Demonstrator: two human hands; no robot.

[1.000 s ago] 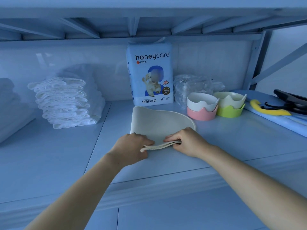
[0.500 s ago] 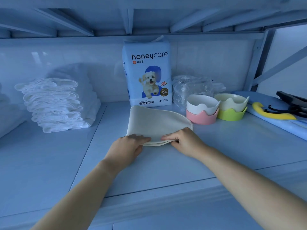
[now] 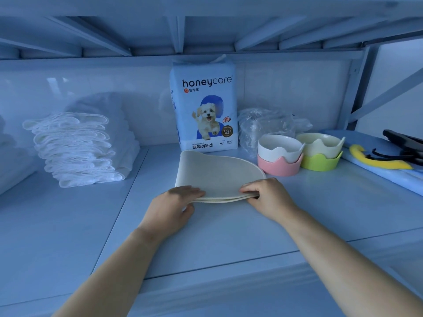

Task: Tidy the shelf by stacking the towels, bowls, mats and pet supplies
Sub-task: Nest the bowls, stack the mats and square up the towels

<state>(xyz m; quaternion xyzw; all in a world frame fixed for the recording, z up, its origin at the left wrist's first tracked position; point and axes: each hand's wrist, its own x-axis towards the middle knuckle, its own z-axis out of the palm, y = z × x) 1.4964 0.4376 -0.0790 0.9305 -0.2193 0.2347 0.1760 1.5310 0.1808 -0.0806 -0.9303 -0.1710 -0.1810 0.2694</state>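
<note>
On shelf (image 3: pixel 229 239) | left hand (image 3: pixel 174 207), right hand (image 3: pixel 269 195) pinch mats (image 3: pixel 217 175) near edge | bowls (image 3: pixel 280 156) beside

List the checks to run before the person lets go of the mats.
1. Left hand pinches the mats at their near edge: ok.
2. Right hand grips the same edge: ok.
3. Layers flush along the near edge: ok.
4. Layers flush along the far edge: cannot tell.
5. Gap between mats and pink bowl: cannot tell, they look very close.
</note>
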